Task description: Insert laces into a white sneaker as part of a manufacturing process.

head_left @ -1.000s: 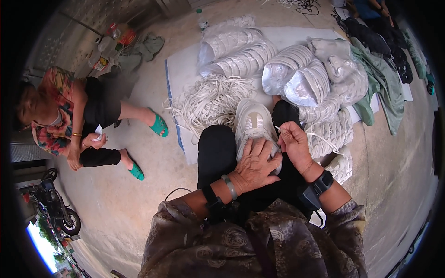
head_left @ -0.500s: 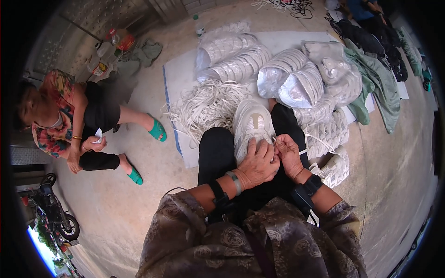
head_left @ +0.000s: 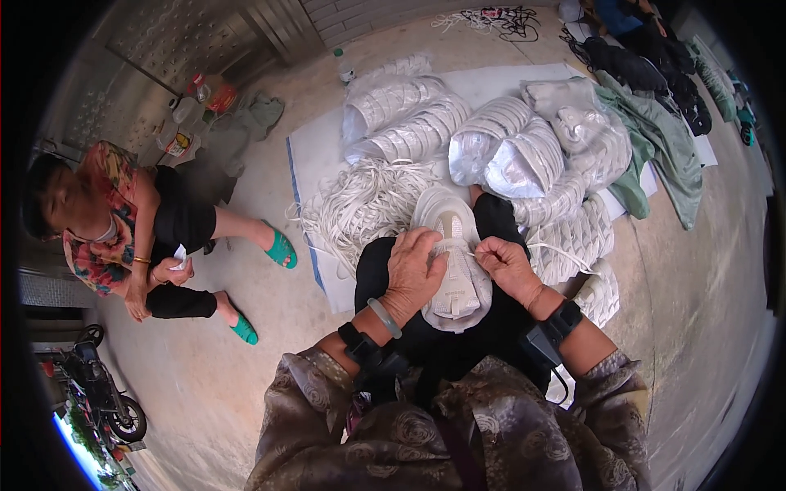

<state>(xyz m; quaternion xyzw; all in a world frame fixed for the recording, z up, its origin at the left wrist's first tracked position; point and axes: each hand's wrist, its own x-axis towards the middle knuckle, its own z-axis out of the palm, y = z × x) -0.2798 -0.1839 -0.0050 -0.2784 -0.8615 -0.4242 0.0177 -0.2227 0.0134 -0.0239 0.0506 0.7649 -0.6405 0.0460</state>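
Note:
A white sneaker (head_left: 455,288) rests on my lap, toe pointing away and tongue showing. My left hand (head_left: 412,274) is closed on the shoe's left side, its thumb and fingers bent at the edge of the lacing area. At the right side of the shoe, my right hand (head_left: 509,265) pinches a white shoelace (head_left: 463,246) between thumb and finger; the lace crosses the front of the lacing area. Just beyond the shoe on the left lies a heap of loose white shoelaces (head_left: 360,200).
Plastic-wrapped bundles of white shoe parts (head_left: 409,123) lie on a white sheet (head_left: 307,151). More white shoes (head_left: 573,241) sit to my right, near green cloth (head_left: 667,168). A person in green slippers (head_left: 280,244) sits at left, holding something white. A motorcycle (head_left: 102,385) stands farther back.
My left hand has moved left off the shoe's middle, uncovering the tongue. My right hand has shifted slightly left, and the lace now shows across the shoe.

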